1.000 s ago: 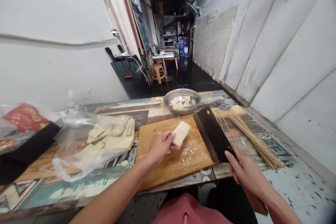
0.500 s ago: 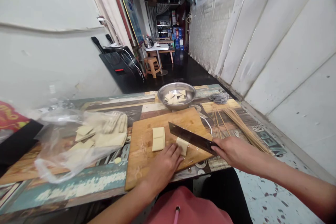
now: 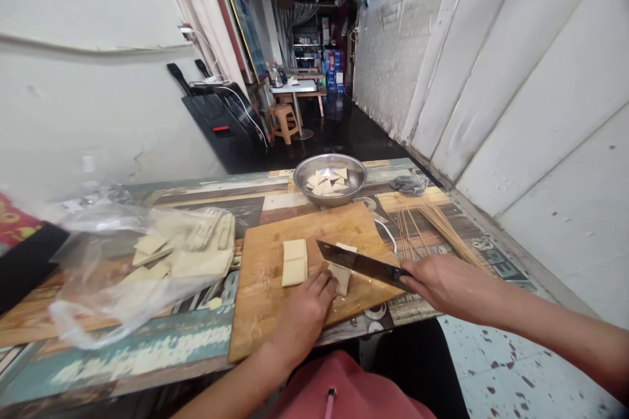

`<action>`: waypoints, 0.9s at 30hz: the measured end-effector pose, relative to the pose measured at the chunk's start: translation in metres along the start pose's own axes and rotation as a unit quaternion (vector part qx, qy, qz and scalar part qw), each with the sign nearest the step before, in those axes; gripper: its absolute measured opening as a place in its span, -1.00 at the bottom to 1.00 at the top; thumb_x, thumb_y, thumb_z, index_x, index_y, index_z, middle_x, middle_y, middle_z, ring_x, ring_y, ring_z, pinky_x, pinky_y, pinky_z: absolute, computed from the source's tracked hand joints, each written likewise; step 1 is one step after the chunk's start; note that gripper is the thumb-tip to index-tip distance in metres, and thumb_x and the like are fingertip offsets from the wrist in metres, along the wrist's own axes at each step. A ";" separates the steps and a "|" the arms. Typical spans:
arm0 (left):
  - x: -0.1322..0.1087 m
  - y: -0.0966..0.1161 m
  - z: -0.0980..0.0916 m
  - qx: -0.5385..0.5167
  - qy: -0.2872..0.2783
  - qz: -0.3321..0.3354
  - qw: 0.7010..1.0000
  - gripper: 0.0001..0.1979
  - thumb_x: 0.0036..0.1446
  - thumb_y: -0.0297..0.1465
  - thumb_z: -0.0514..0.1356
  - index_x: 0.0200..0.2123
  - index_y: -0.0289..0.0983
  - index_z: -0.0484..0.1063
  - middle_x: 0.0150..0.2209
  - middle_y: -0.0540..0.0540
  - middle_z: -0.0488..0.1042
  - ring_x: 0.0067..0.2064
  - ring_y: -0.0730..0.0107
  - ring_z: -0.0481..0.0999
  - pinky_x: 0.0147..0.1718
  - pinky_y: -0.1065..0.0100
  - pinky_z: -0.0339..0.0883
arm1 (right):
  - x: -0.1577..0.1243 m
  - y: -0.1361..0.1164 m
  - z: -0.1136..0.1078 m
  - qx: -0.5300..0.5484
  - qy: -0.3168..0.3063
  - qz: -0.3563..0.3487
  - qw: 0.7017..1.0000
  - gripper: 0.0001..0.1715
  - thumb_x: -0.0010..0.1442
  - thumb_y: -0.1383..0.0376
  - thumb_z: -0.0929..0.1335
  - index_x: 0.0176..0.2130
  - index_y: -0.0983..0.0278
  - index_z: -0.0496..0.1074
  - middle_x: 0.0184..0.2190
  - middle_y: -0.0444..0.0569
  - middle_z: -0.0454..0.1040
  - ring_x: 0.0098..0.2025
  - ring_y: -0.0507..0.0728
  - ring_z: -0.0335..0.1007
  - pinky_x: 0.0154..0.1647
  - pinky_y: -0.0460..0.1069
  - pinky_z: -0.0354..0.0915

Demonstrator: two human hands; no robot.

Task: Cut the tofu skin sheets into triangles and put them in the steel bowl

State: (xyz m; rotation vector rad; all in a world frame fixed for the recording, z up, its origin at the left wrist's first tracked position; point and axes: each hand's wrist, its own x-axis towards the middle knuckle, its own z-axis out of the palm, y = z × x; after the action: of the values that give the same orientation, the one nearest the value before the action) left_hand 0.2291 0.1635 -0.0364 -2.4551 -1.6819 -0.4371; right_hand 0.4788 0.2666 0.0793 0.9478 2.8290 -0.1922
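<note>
My right hand (image 3: 426, 280) is closed round the handle of a dark-bladed kitchen knife (image 3: 361, 262). The blade points left and lies across a pale tofu sheet (image 3: 340, 276) on the wooden cutting board (image 3: 265, 308). With fingers together, my left hand (image 3: 307, 308) presses the near left edge of that sheet, just short of the blade. Left of it on the board rests a small stack of folded tofu sheets (image 3: 295, 263). Part of the sheet shows beyond the blade. Beyond the board, cut tofu pieces (image 3: 328, 184) lie in a metal bowl (image 3: 354, 191).
A clear plastic bag (image 3: 88, 314) with more tofu sheets (image 3: 201, 262) spreads over the table's left side. Bamboo skewers (image 3: 452, 236) and a crumpled grey bag (image 3: 410, 184) are at the right. A small tofu scrap (image 3: 215, 303) lies left of the board.
The knife blade has dropped lower over the tofu sheet, with a piece of it now showing beyond the blade. My left hand keeps its place on the sheet. The view has shifted slightly.
</note>
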 end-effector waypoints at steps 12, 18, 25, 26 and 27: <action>0.008 -0.002 -0.016 -0.023 -0.039 0.000 0.999 -0.74 0.23 -0.49 -0.08 -0.07 -0.32 0.31 -0.06 -0.21 0.37 -0.02 0.24 0.36 -0.03 0.20 0.32 | 0.011 0.001 0.008 -0.007 -0.014 -0.026 1.000 -0.72 0.28 0.28 0.14 -0.32 0.33 0.34 -0.48 0.04 0.48 -0.46 0.14 0.42 -0.56 -0.05 -0.06; 0.025 -0.001 -0.026 -0.062 -0.079 -0.033 0.994 -0.77 0.17 -0.37 0.07 -0.10 -0.30 0.29 0.01 -0.21 0.33 0.05 0.17 0.31 0.01 0.16 0.26 | 0.018 -0.001 0.028 0.049 0.073 0.053 0.995 -0.68 0.30 0.26 0.08 -0.29 0.34 0.31 -0.47 0.04 0.48 -0.46 0.12 0.42 -0.53 -0.06 -0.01; 0.039 0.014 -0.019 -0.027 -0.017 -0.122 0.992 -0.68 0.16 -0.22 0.06 -0.21 -0.40 0.34 -0.24 -0.26 0.40 -0.15 0.12 0.36 -0.14 0.10 0.32 | -0.005 -0.007 0.016 0.069 0.060 0.065 0.994 -0.68 0.30 0.22 0.08 -0.32 0.30 0.28 -0.50 0.01 0.45 -0.47 0.12 0.40 -0.53 -0.05 -0.03; 0.036 0.015 -0.017 -0.029 -0.006 -0.116 0.993 -0.72 0.16 -0.25 0.07 -0.25 -0.38 0.35 -0.23 -0.24 0.40 -0.15 0.14 0.36 -0.14 0.12 0.32 | -0.009 -0.008 0.016 0.069 0.049 0.062 0.995 -0.68 0.30 0.22 0.08 -0.33 0.29 0.28 -0.51 0.00 0.45 -0.49 0.11 0.39 -0.54 -0.05 -0.05; 0.032 0.015 -0.015 -0.031 0.010 -0.105 0.994 -0.76 0.17 -0.29 0.08 -0.26 -0.37 0.36 -0.20 -0.22 0.40 -0.13 0.17 0.35 -0.12 0.14 0.32 | -0.012 -0.010 0.015 0.070 0.038 0.058 0.995 -0.68 0.30 0.21 0.08 -0.34 0.28 0.27 -0.53 -0.02 0.44 -0.51 0.10 0.38 -0.55 -0.05 -0.06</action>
State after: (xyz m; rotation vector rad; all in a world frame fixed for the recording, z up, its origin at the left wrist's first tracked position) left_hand 0.2511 0.1830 -0.0117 -2.3140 -1.9570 -0.5423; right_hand 0.4838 0.2494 0.0674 1.1692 2.8478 -0.3520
